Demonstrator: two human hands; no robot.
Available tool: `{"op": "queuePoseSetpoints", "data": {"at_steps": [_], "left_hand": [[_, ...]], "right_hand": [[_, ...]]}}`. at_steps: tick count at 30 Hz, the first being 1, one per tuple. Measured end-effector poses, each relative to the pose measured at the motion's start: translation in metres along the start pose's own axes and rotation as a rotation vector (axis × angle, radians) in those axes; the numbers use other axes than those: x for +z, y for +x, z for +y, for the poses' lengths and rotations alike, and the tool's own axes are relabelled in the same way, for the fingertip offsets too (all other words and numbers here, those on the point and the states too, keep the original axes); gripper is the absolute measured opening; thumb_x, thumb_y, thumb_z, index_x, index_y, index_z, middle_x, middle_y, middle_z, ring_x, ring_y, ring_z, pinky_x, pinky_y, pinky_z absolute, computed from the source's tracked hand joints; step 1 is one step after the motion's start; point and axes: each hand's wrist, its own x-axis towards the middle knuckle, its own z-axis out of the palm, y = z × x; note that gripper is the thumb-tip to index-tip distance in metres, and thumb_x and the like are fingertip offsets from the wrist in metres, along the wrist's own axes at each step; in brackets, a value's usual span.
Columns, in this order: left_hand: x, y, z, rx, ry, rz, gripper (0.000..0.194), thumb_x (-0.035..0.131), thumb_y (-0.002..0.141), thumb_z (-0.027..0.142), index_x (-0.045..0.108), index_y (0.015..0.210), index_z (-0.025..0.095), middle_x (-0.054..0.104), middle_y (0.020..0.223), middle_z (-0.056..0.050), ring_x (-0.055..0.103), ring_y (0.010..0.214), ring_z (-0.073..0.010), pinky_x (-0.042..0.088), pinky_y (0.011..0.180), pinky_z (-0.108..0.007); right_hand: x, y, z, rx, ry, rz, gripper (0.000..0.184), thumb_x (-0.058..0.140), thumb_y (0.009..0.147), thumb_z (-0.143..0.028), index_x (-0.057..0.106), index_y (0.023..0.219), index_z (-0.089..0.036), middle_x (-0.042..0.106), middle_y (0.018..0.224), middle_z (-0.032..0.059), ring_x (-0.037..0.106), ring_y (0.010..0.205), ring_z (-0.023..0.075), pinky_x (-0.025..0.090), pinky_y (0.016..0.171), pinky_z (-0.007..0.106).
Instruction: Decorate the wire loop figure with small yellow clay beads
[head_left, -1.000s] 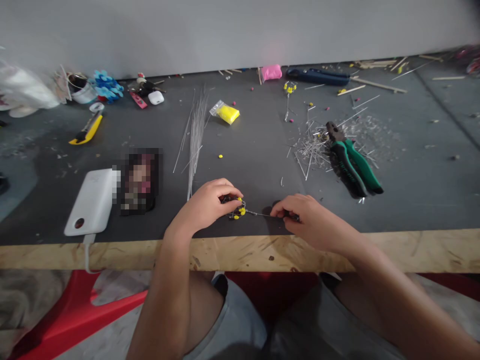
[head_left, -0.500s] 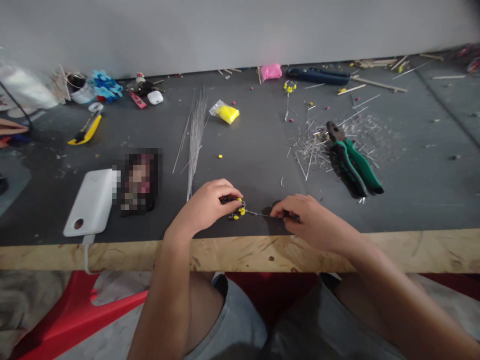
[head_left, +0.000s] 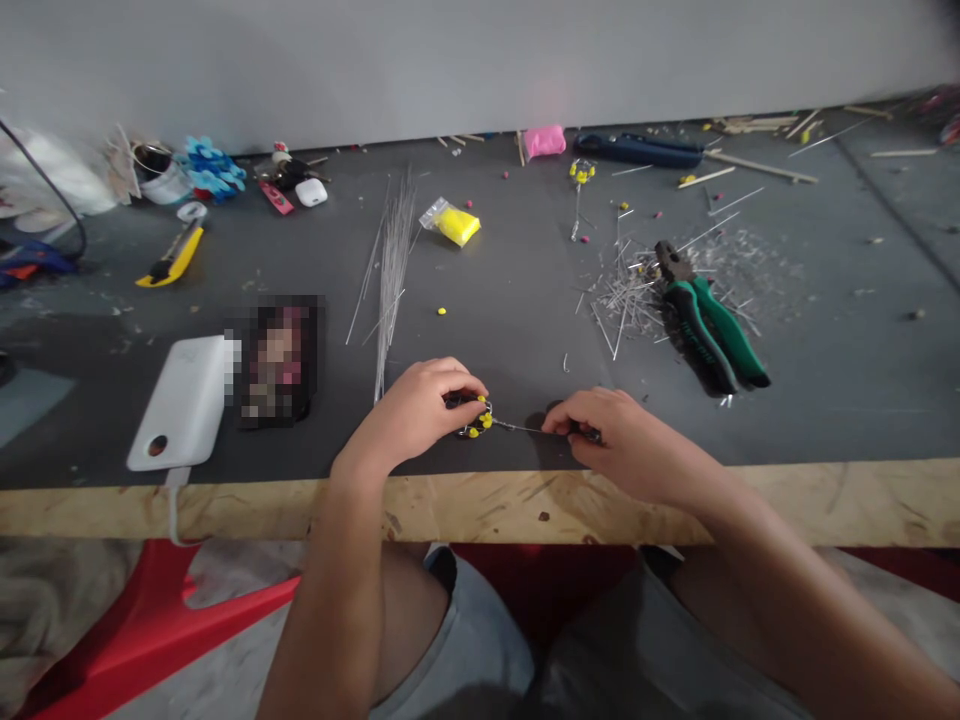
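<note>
My left hand (head_left: 420, 408) is closed in a pinch on a small cluster of wires tipped with yellow beads (head_left: 478, 419), low over the dark table mat near its front edge. A thin wire stem (head_left: 521, 428) runs from the cluster to my right hand (head_left: 615, 440), whose fingers are pinched shut on the stem's other end. Both hands rest on the mat (head_left: 510, 330), a hand's width apart.
Green-handled pliers (head_left: 705, 315) lie amid cut wire scraps (head_left: 622, 295) at right. A bundle of long wires (head_left: 391, 265), yellow clay in a bag (head_left: 456, 224), pink clay (head_left: 544, 141), a white power bank (head_left: 184, 400), a yellow utility knife (head_left: 174, 255) and a dark blue tool (head_left: 637, 150) lie around. A wooden table edge (head_left: 480, 505) runs in front.
Both hands stay in place on the beaded wire. At the far left edge, a dark cable and a blue object have come into view.
</note>
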Motion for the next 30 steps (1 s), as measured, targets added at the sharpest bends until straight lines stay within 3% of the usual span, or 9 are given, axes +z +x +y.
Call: {"op": "queuePoseSetpoints", "data": {"at_steps": [30], "left_hand": [[0.0020, -0.0003, -0.0019, 0.012, 0.001, 0.002, 0.015, 0.057, 0.087, 0.031, 0.070, 0.088, 0.022, 0.066, 0.092, -0.002, 0.061, 0.086, -0.0159, 0.045, 0.078, -0.030]], "right_hand": [[-0.0015, -0.0003, -0.0019, 0.004, -0.011, 0.002, 0.035, 0.046, 0.077, -0.003, 0.066, 0.096, -0.024, 0.069, 0.091, 0.0014, 0.058, 0.086, 0.0181, 0.040, 0.078, 0.032]]}}
